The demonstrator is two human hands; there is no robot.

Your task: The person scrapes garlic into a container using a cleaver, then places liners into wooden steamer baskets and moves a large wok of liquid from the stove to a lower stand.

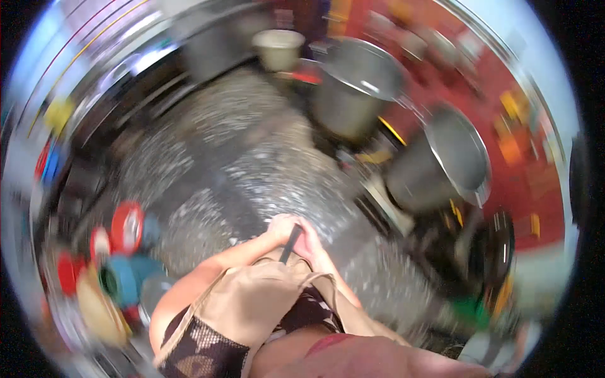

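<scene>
Both of my hands are close together in front of my beige apron (246, 293), low in the middle of the view. My left hand (282, 227) and my right hand (307, 241) meet around a dark, narrow strip (290, 243); blur hides what it is and which hand grips it. Below them the apron covers a dark patterned garment (203, 349). Beyond the hands lies a wet-looking, grey floor (283, 175).
Two large metal pots (359, 90) (439, 160) stand at the right by a red wall (505, 189). A pale bucket (279, 49) is at the top. Red and teal plastic containers (125, 281) crowd the lower left. A dark counter or stove edge (165, 90) runs along the upper left.
</scene>
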